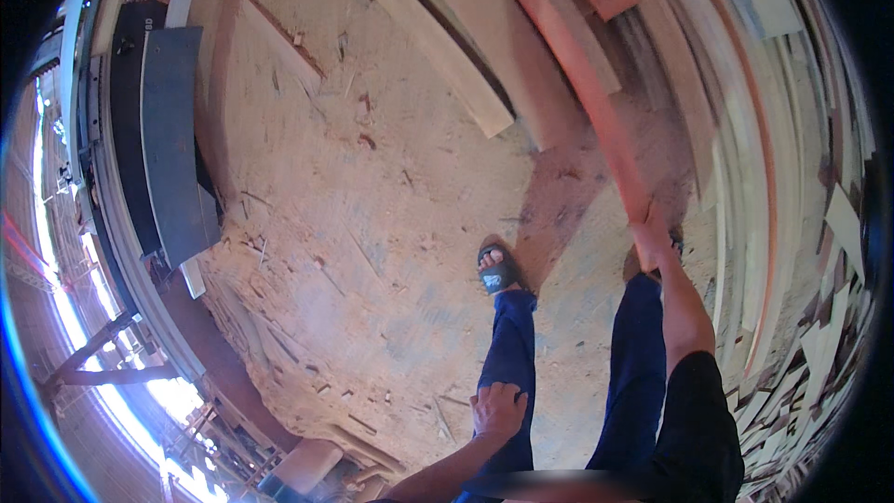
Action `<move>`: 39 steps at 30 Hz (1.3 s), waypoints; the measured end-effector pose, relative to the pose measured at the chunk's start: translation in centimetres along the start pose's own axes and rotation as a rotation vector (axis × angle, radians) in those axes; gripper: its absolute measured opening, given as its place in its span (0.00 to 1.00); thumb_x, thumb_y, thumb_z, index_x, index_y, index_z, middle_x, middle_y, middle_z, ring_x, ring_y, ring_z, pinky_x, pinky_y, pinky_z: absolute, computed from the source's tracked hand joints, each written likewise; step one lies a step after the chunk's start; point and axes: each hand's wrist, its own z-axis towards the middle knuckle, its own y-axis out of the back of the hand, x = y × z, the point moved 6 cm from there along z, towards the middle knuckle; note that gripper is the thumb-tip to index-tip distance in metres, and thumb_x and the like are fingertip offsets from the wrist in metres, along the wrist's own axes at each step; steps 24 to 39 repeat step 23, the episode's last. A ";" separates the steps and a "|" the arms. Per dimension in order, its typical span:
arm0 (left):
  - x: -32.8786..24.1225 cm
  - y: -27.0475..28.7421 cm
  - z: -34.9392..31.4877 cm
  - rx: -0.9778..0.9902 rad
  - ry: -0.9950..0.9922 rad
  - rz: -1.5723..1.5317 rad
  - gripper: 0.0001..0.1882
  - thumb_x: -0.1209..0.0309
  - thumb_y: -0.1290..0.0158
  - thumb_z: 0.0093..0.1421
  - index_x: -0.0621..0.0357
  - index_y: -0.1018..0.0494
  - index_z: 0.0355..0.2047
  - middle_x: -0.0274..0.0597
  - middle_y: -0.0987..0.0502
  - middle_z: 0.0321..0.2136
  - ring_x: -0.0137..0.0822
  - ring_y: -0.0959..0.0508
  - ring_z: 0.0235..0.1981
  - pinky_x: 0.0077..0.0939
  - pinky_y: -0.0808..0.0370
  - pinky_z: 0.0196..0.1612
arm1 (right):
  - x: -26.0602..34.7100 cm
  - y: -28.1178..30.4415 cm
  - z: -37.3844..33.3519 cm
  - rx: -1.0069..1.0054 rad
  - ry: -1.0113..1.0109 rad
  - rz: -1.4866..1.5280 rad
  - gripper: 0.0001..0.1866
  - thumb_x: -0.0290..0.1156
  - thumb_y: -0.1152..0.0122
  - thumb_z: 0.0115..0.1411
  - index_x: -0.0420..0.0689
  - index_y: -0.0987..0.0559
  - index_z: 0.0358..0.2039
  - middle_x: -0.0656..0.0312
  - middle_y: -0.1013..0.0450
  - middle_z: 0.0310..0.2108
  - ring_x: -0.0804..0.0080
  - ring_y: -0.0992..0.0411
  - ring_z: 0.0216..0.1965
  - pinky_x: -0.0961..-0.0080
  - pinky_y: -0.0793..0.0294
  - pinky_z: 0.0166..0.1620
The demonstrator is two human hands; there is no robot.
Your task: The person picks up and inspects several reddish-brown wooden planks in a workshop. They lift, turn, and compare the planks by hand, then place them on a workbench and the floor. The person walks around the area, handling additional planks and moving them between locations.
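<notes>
My right hand (651,235) reaches down beside my right foot, its fingers closed round the near end of a long reddish plank (587,84). The plank runs away from me toward the far edge of the view. My left hand (500,408) rests on my left trouser leg (510,340) near the knee. Its fingers bend over the cloth, slightly apart, and hold nothing. A dark sandal (498,272) shows on my left foot; my right foot is mostly hidden behind the right hand and leg.
Beside the held plank lie other boards, among them a pale plank (447,51). Long stacked timber (759,177) lines the right side, with scattered offcuts (801,401) at lower right. A dark grey panel (172,144) stands at left. Wood chips litter the dusty floor (372,224).
</notes>
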 end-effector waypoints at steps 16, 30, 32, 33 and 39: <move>-1.3 -0.3 0.7 0.051 0.008 0.126 0.15 0.53 0.42 0.61 0.46 0.17 0.39 0.42 0.20 0.41 0.48 0.23 0.48 0.54 0.31 0.52 | 16.1 6.2 -15.1 1.669 -0.368 1.884 0.36 0.68 0.37 0.54 0.44 0.28 0.41 0.68 0.34 0.21 0.74 0.33 0.20 0.73 0.33 0.26; -1.3 -0.7 0.9 0.092 0.036 0.137 0.16 0.53 0.42 0.61 0.47 0.17 0.42 0.43 0.20 0.44 0.49 0.23 0.49 0.54 0.31 0.53 | 21.3 5.7 -18.8 1.884 -0.314 2.064 0.41 0.78 0.43 0.53 0.46 0.30 0.39 0.72 0.35 0.19 0.80 0.35 0.17 0.78 0.36 0.24; -1.3 -0.7 0.9 0.092 0.036 0.137 0.16 0.53 0.42 0.61 0.47 0.17 0.42 0.43 0.20 0.44 0.49 0.23 0.49 0.54 0.31 0.53 | 21.3 5.7 -18.8 1.884 -0.314 2.064 0.41 0.78 0.43 0.53 0.46 0.30 0.39 0.72 0.35 0.19 0.80 0.35 0.17 0.78 0.36 0.24; -1.3 -0.7 0.9 0.092 0.036 0.137 0.16 0.53 0.42 0.61 0.47 0.17 0.42 0.43 0.20 0.44 0.49 0.23 0.49 0.54 0.31 0.53 | 21.3 5.7 -18.8 1.884 -0.314 2.064 0.41 0.78 0.43 0.53 0.46 0.30 0.39 0.72 0.35 0.19 0.80 0.35 0.17 0.78 0.36 0.24; -1.3 -0.7 0.9 0.092 0.036 0.137 0.16 0.53 0.42 0.61 0.47 0.17 0.42 0.43 0.20 0.44 0.49 0.23 0.49 0.54 0.31 0.53 | 21.3 5.7 -18.8 1.884 -0.314 2.064 0.41 0.78 0.43 0.53 0.46 0.30 0.39 0.72 0.35 0.19 0.80 0.35 0.17 0.78 0.36 0.24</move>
